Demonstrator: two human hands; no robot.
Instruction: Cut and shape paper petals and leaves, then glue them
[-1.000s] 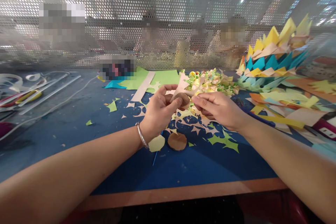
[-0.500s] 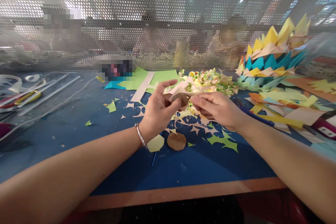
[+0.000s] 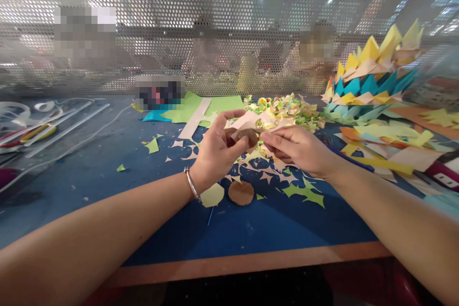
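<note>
Between finger and thumb, my left hand (image 3: 220, 150) grips a small brown disc (image 3: 248, 135), with a pale pink paper (image 3: 247, 119) held against it. My right hand (image 3: 296, 148) is closed in a pinch at the disc's right side, on a thin dark thing too small to make out. Both hands are raised over the blue table (image 3: 172, 234). Below them lie a round brown cardboard disc (image 3: 241, 193) and a pale yellow-green paper round (image 3: 213, 195), with a thin blue stick (image 3: 210, 216) beside it.
Paper scraps (image 3: 287, 110) are heaped behind my hands. Green sheets (image 3: 225, 103) and a pink strip (image 3: 195, 118) lie back left. Scissors (image 3: 38, 134) and clear sticks rest far left. A layered folded-paper piece (image 3: 373, 76) stands right, near paper strips (image 3: 405, 153). A perforated screen is behind.
The small brown disc has tilted in my fingers and shows less of its face. The pink paper has shifted slightly. Both hands stay in nearly the same place.
</note>
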